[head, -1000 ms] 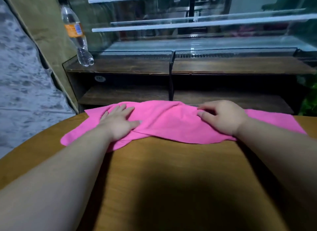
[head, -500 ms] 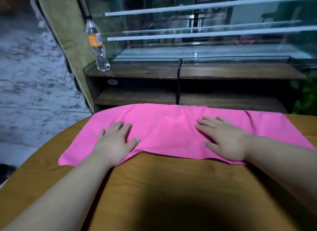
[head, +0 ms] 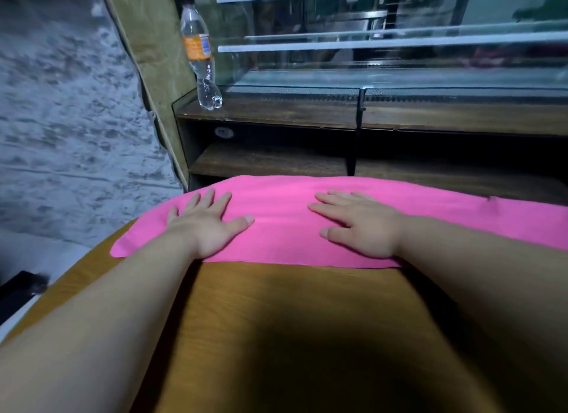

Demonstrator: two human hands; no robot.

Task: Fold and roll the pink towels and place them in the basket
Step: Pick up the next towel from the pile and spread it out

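Dim room: grey mottled wall (head: 61, 120) on the left, dark wood shelf unit (head: 270, 114) w/ a glass display case (head: 399, 59) above it, both behind the counter. A clear plastic bottle (head: 201, 56) w/ an orange label stands on the left end of the shelf unit's top board. The brown wood counter (head: 276, 314), w/ a curved left edge, fills the foreground. A dark shadow lies across its near middle.

The pink towel (head: 282, 219) lies flat along the counter's far edge as a long band running left-right. Its left end is near the counter's far-left edge; its right end runs out of frame. The surface looks smooth and the near edge straight. Can't tell how many layers.

The left hand (head: 206, 225) rests palm down on the towel's left part, fingers straight & spread, thumb out toward the middle, grasping nothing. The right hand (head: 362, 228) lies palm down approx. mid-towel, fingers straight, pointing left & away, also grasping nothing. The hands are well apart, w/ bare pink cloth btwn them. Both forearms are bare and reach in from the near edge.
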